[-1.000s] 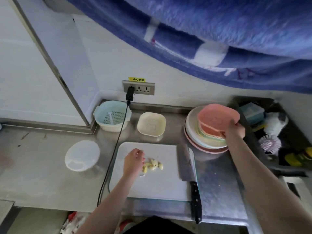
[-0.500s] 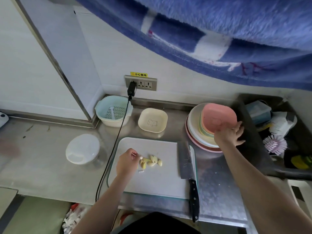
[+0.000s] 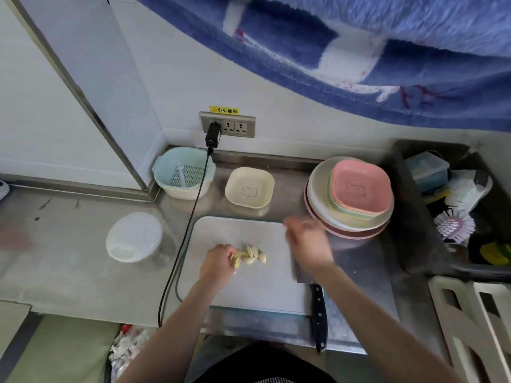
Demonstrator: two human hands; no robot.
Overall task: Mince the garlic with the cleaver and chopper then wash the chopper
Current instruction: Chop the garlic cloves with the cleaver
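Right hand [image 3: 307, 244], off the pink plates, now blurred above the cleaver [image 3: 318, 313] blade, grip unreadable; left hand [image 3: 218, 262] pinches small, slippery garlic cloves [image 3: 253, 255] mid-board; heavy cleaver at 3 o'clock, best gripped by its black handle.

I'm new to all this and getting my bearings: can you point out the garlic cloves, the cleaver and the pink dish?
garlic cloves [image 3: 253, 255], head view, middle of the pile
cleaver [image 3: 318, 313], head view, on its black handle
pink dish [image 3: 359, 189], head view, centre of its inner base
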